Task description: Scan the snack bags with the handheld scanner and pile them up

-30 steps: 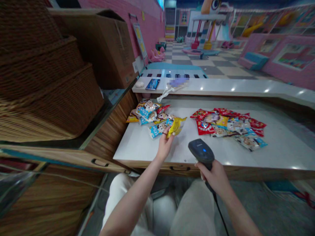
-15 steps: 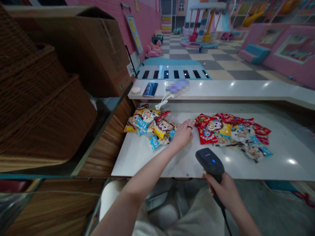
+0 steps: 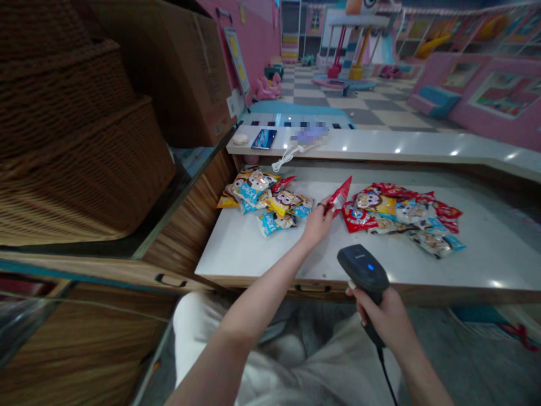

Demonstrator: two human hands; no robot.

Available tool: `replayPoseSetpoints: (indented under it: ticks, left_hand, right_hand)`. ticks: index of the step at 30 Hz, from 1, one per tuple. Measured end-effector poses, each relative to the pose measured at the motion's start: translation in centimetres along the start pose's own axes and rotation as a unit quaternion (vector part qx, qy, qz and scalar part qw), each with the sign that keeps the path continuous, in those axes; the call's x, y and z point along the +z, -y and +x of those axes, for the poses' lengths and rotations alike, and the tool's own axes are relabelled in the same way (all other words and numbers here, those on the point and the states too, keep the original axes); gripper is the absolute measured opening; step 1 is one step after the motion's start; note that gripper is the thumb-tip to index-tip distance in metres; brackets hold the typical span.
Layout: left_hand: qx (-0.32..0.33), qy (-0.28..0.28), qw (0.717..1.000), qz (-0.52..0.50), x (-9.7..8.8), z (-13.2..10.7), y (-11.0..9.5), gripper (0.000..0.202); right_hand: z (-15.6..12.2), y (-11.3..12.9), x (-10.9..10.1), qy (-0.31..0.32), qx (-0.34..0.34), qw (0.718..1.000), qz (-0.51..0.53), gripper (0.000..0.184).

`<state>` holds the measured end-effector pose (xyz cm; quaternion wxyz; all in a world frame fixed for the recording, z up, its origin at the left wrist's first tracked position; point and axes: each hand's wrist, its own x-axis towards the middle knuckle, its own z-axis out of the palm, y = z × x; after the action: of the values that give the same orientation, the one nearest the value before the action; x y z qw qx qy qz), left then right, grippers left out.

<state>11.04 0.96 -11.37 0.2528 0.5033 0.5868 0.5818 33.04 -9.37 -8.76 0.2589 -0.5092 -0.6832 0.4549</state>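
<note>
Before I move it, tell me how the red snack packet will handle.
The red snack packet looks light and floppy, judging by its creased corner above the left hand. Its glossy film will probably slide on the white counter.

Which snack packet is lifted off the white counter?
The red packet, pinched in the left hand; the others all lie on the counter.

Glossy plastic snack packets (image 3: 253,186); matt plastic barcode scanner (image 3: 362,268).
</note>
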Motion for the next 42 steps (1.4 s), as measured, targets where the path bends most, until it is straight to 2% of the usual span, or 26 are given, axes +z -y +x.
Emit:
replayPoseSetpoints:
  ticks: [3, 4, 5, 7, 8, 9, 13, 16, 20, 34, 38, 42]
  left_hand:
    - [-0.049, -0.047, 0.992, -0.104, -3.9, -6.6, 0.7, 0.036]
    - [-0.112, -0.091, 0.961, -0.237, -5.1, -8.5, 1.0, 0.031]
    - [-0.151, -0.123, 0.925, -0.327, -6.1, -10.0, 1.3, 0.030]
    - [-0.201, -0.171, 0.848, -0.460, -7.8, -12.0, 1.5, 0.033]
    - [-0.206, -0.182, 0.831, -0.484, -8.4, -12.6, 1.5, 0.034]
    - [-0.205, -0.189, 0.826, -0.490, -8.8, -12.9, 1.4, 0.036]
    - [-0.176, -0.204, 0.844, -0.463, -8.9, -13.1, 1.1, 0.040]
    - [-0.151, -0.205, 0.853, -0.456, -8.5, -13.3, 1.4, 0.041]
    - [-0.147, -0.188, 0.856, -0.459, -8.6, -13.4, 1.8, 0.040]
    - [-0.144, -0.167, 0.876, -0.428, -8.8, -13.3, 1.6, 0.043]
    - [-0.143, -0.164, 0.875, -0.432, -8.6, -13.2, 1.7, 0.045]
    - [-0.132, -0.192, 0.885, -0.403, -8.7, -13.4, 1.5, 0.045]
  right_hand:
    - [-1.1, 0.5, 1.9, 0.024, 0.004, 0.998, 0.056, 0.034]
    - [-1.4, 0.8, 2.7, 0.033, -0.002, 0.997, 0.067, 0.034]
    - [-1.7, 1.1, 3.5, 0.040, -0.007, 0.996, 0.078, 0.034]
    - [-2.4, 1.9, 5.1, 0.046, -0.018, 0.994, 0.092, 0.033]
    - [-2.7, 2.3, 5.8, 0.054, -0.019, 0.993, 0.099, 0.032]
    - [-3.0, 2.7, 6.4, 0.058, -0.022, 0.993, 0.103, 0.030]
    - [-3.6, 4.2, 7.8, 0.079, -0.064, 0.994, 0.040, 0.025]
    - [-3.5, 5.1, 8.0, 0.086, -0.088, 0.992, 0.001, 0.025]
    - [-3.3, 5.8, 8.0, 0.085, -0.088, 0.992, -0.005, 0.027]
    - [-2.9, 5.8, 8.0, 0.083, -0.111, 0.990, -0.008, 0.031]
    - [-2.9, 6.0, 7.9, 0.078, -0.105, 0.991, 0.000, 0.026]
    - [-3.0, 5.7, 7.6, 0.073, -0.097, 0.993, -0.002, 0.024]
